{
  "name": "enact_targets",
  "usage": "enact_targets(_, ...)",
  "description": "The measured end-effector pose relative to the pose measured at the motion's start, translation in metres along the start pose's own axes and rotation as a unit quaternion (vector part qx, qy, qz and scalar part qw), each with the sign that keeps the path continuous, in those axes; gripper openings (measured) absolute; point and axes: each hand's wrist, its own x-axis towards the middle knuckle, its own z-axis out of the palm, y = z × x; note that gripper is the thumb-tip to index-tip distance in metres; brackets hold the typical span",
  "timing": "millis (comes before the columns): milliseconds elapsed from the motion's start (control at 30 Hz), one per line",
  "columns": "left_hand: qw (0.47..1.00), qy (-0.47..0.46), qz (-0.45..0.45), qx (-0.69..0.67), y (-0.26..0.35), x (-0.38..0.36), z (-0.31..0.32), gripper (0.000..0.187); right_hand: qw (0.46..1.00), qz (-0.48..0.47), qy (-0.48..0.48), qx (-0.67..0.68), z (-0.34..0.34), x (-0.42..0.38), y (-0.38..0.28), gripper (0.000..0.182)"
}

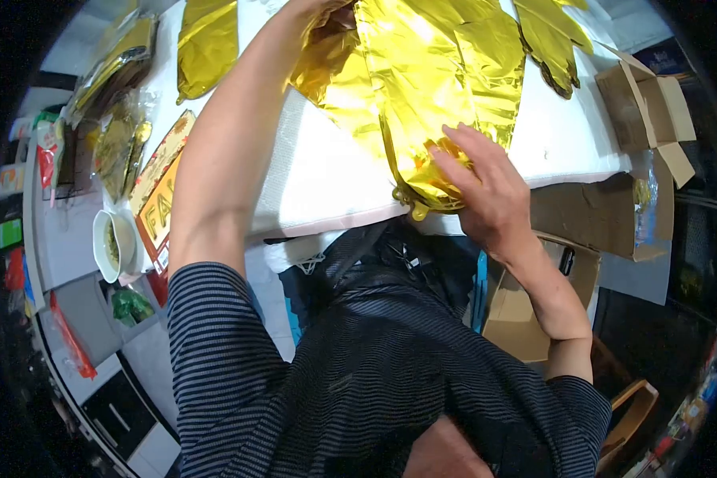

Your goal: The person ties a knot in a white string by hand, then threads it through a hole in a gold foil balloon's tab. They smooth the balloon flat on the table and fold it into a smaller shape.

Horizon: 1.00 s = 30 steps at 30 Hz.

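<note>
I see a white table [566,135] across the top of my view, and on it lies a large crinkled gold foil balloon [422,72] whose lower end hangs over the near edge. My right hand [486,187] rests there, fingers spread and pressing on the foil beside its small knotted neck. My left hand [315,12] reaches far up to the balloon's upper part; I cannot tell its grip. A small white cup [113,243] stands left.
</note>
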Motion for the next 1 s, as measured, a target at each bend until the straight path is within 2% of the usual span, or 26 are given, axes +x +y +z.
enact_targets(67, 0.996, -0.038, -0.057, -0.064, 0.005, -0.002, -0.001, 0.031, 0.994, 0.092, 0.008, 0.063, -0.016, -0.006, -0.001, 0.056)
enact_targets(100, 0.993, -0.061, -0.057, -0.078, 0.008, -0.003, 0.000, 0.030, 0.988, 0.118, 0.004, 0.097, -0.026, -0.008, -0.001, 0.061)
enact_targets(167, 0.988, 0.113, -0.084, 0.069, 0.009, 0.002, 0.024, 0.030, 0.979, 0.159, 0.017, 0.128, -0.037, -0.014, 0.006, 0.061)
enact_targets(200, 0.988, 0.109, -0.085, 0.069, 0.007, 0.003, 0.026, 0.030, 0.967, 0.199, 0.032, 0.157, -0.042, -0.019, 0.008, 0.062)
enact_targets(233, 0.988, 0.116, -0.078, 0.072, 0.006, 0.003, 0.026, 0.030, 0.962, 0.224, 0.057, 0.143, -0.042, -0.021, 0.012, 0.046)
enact_targets(267, 0.987, 0.123, -0.070, 0.074, 0.007, 0.004, 0.027, 0.031, 0.962, 0.227, 0.059, 0.140, -0.043, -0.021, 0.011, 0.046)
enact_targets(333, 0.987, 0.142, -0.058, 0.040, 0.006, -0.005, 0.034, 0.031, 0.887, 0.413, 0.069, 0.196, -0.043, -0.018, 0.007, 0.029)
enact_targets(367, 0.985, 0.163, -0.049, 0.004, 0.004, -0.008, 0.036, 0.032, 0.875, 0.411, 0.124, 0.226, -0.034, -0.023, 0.010, 0.024)
enact_targets(400, 0.986, 0.160, -0.045, 0.005, 0.004, -0.011, 0.035, 0.032, 0.874, 0.411, 0.128, 0.223, -0.036, -0.022, 0.010, 0.024)
enact_targets(467, 0.978, 0.191, -0.061, 0.066, 0.002, -0.013, 0.033, 0.033, 0.792, 0.517, 0.017, 0.325, -0.044, -0.022, 0.010, 0.022)
enact_targets(533, 0.973, 0.225, -0.040, 0.010, -0.003, -0.012, 0.036, 0.034, 0.790, 0.517, 0.004, 0.329, -0.043, -0.030, 0.013, 0.024)
enact_targets(600, 0.972, 0.231, -0.036, 0.028, -0.005, -0.007, 0.033, 0.033, 0.739, 0.560, -0.026, 0.374, -0.047, -0.029, 0.009, 0.028)
enact_targets(667, 0.954, 0.173, -0.044, 0.241, -0.030, 0.023, -0.006, 0.052, 0.722, 0.566, -0.009, 0.397, -0.044, -0.034, 0.008, 0.030)
enact_targets(700, 0.954, 0.168, -0.040, 0.244, -0.019, 0.014, 0.004, 0.052, 0.701, 0.577, -0.003, 0.420, -0.042, -0.035, 0.006, 0.030)
enact_targets(767, 0.973, 0.207, -0.022, 0.104, 0.002, -0.013, 0.027, 0.028, 0.666, 0.591, 0.014, 0.454, -0.041, -0.033, -0.001, 0.029)
enact_targets(867, 0.974, 0.208, -0.012, 0.095, -0.003, -0.008, 0.025, 0.029, 0.674, 0.576, 0.061, 0.459, -0.034, -0.035, -0.004, 0.027)
enact_targets(1000, 0.976, 0.192, 0.007, 0.103, -0.011, -0.001, 0.016, 0.031, 0.699, 0.550, 0.069, 0.452, -0.034, -0.024, -0.004, 0.026)
